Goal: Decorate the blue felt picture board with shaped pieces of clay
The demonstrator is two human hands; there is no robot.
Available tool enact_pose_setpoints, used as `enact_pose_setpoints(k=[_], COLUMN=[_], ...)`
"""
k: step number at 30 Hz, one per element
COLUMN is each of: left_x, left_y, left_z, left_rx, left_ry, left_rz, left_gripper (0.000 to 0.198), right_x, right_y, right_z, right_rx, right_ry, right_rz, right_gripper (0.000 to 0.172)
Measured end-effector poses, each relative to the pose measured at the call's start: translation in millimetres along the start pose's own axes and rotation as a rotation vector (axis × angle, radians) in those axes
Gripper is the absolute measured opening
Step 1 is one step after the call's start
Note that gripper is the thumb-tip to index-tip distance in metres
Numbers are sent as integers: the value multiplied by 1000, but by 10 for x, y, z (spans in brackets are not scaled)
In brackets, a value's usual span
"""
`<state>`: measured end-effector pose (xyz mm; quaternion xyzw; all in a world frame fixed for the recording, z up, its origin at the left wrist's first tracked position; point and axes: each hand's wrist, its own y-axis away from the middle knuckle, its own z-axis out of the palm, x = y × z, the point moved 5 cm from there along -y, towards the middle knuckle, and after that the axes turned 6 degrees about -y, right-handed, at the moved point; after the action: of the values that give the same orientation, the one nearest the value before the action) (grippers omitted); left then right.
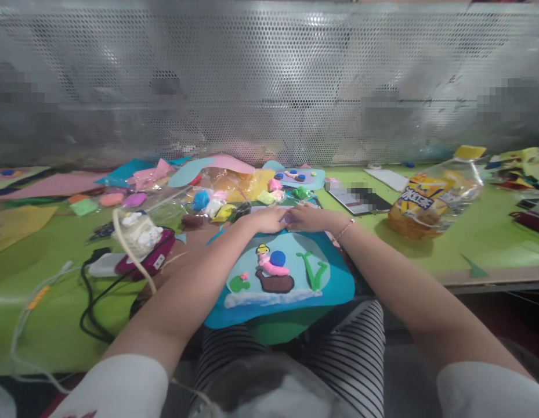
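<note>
My left hand (270, 220) and my right hand (307, 218) meet at the far edge of a blue paper card (339, 290). Their fingers are bent and close together over something pale purple, mostly hidden by them. On the card's light blue middle, several clay shapes show: a pink figure (275, 269) with yellow hair and a round blue piece (278, 258), above a brown piece (278, 283). Green clay strands (315, 273) are at the right, a green lump (239, 283) at the left, and a white clay strip (269, 298) runs below.
Beyond my hands lie colourful clay lumps (201, 201) and another decorated card (300, 178). A phone (358, 199) and a bottle (437, 194) stand or lie to the right. Left are a purple power bank or adapter (151, 255) and cables (23, 325). A perforated metal panel (269, 75) closes off the back.
</note>
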<state>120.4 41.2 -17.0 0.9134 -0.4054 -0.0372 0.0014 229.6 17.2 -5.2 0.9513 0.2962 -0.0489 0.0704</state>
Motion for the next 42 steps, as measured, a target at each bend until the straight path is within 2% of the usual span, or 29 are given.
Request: enact_pose_setpoints(k=[42], left_x=[17], left_y=[-4], left_z=[-12], left_rx=[1], left_ry=[-40], left_rz=[-8], left_gripper=[31], right_x=[-5], right_y=[-44], right_z=[65], right_rx=[27], right_ry=[115], right_rz=[-29], right_gripper=[46])
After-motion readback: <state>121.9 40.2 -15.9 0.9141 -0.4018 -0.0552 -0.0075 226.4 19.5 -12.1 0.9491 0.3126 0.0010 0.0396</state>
